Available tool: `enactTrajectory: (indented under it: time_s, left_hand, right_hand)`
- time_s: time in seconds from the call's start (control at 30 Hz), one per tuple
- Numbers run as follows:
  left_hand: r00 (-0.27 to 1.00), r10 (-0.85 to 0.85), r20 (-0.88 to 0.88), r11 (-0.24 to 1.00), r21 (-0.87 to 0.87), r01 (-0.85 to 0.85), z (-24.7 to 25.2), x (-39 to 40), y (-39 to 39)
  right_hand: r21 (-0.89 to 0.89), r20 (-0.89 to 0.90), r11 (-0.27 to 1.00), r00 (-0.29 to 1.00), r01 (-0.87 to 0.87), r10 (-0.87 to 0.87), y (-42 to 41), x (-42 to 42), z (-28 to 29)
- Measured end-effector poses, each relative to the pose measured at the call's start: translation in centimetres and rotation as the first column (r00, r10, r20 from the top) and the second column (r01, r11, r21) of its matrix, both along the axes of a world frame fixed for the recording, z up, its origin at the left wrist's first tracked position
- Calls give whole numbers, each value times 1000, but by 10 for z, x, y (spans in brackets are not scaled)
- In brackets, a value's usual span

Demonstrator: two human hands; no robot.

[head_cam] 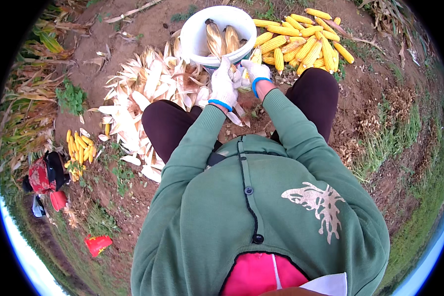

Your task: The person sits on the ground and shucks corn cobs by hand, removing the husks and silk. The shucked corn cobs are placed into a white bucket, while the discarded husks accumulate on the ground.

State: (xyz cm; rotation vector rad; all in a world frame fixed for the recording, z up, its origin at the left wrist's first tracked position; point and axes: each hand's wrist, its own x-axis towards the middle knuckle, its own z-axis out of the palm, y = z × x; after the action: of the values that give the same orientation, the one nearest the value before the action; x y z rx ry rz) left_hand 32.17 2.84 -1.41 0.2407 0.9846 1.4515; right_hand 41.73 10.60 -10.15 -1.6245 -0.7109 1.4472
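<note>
Both my hands wear white knit gloves with blue wristbands and meet just below the rim of a white plastic bucket. My left hand grips husk at the base of a corn ear. In my right hand is the same partly husked ear, yellow kernels showing between the husks. Two ears in brown husks lie inside the bucket. A pile of husked yellow corn cobs lies right of the bucket, and a heap of pale corn husks spreads to its left.
At the far left, a person in red and black is beside a smaller pile of cobs and a red bucket. A red bag lies lower down. Dry corn stalks edge the left; pulled plants lie right.
</note>
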Motion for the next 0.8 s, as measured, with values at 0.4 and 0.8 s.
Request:
enactTrajectory:
  time_s: [0.4,0.8]
  left_hand:
    - [962,119,-245,981,-119,-152,33,24,-31]
    - [569,624,-536,780,381,-497,97,-156,-12]
  right_hand:
    - [-209,243,661,693,721,-679,57,82,-47]
    - [-73,-728,994,676,82,-109,46,49,24]
